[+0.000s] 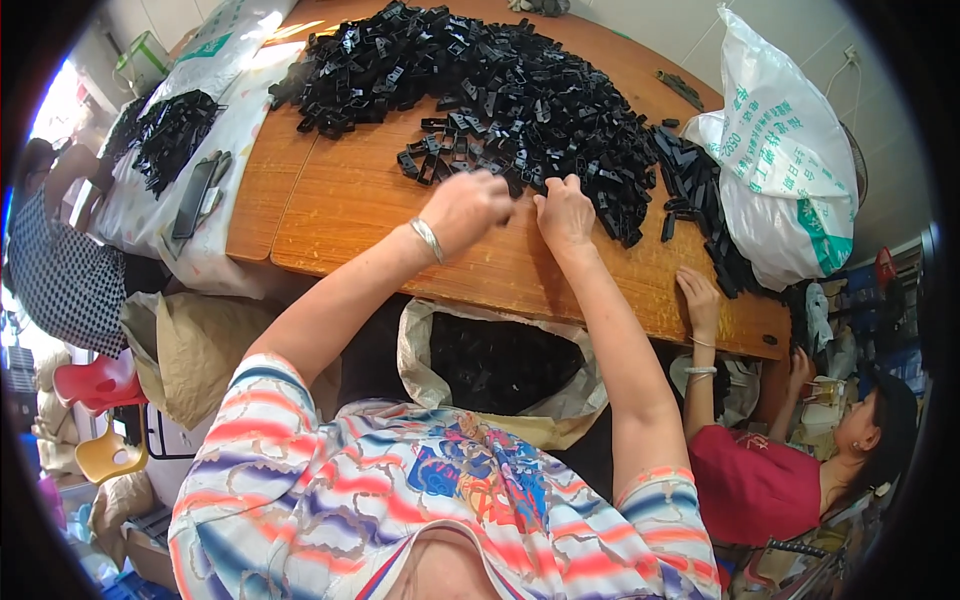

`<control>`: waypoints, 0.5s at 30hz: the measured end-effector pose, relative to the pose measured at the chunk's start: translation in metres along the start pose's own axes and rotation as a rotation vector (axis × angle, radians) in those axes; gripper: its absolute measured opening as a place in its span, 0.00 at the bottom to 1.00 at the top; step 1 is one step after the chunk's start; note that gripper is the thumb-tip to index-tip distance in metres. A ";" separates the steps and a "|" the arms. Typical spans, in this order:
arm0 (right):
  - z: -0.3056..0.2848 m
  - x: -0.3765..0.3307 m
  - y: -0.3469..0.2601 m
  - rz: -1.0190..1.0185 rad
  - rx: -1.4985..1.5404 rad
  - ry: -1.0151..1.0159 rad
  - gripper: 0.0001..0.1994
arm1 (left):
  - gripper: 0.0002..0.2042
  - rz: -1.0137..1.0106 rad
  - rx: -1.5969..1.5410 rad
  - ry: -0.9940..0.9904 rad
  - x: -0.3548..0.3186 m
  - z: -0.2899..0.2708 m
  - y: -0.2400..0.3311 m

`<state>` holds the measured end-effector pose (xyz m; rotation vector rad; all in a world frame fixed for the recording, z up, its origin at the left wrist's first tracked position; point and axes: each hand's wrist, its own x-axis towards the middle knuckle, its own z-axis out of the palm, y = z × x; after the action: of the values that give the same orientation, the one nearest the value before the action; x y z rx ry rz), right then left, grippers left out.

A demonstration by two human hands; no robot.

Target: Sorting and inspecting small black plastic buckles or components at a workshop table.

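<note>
A large heap of small black plastic parts (480,70), many with rectangular openings, covers the far part of the wooden table (350,220). At the heap's near edge my left hand (472,212), with a silver bangle on its wrist, has its fingers curled and slightly blurred. Just right of it, my right hand (566,214) is closed with its fingertips against the nearest parts. What either hand holds is too small or hidden to make out. Below the table edge, between my forearms, a pale open sack (412,345) contains more black pieces.
Longer black pieces (690,175) lie at the right beside a white plastic sack (780,150). A co-worker in a red shirt (750,485) rests a hand (697,300) on the table's right edge. Another person (65,265) works at the left table, near a brown sack (205,350).
</note>
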<state>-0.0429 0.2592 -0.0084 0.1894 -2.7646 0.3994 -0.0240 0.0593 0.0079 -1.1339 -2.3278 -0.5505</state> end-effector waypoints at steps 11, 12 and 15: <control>-0.010 -0.037 0.006 0.177 0.516 -0.083 0.08 | 0.11 -0.225 -0.225 -0.083 -0.035 0.004 0.028; -0.013 -0.046 0.006 0.412 0.827 -0.169 0.08 | 0.12 -0.263 -0.265 -0.069 -0.039 0.000 0.029; -0.016 -0.071 -0.002 0.318 0.619 0.030 0.10 | 0.12 -0.307 -0.246 0.020 -0.051 0.000 0.029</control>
<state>0.0287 0.2677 -0.0188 -0.1146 -2.5534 1.3197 0.0269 0.0449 -0.0182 -0.8688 -2.4830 -0.9768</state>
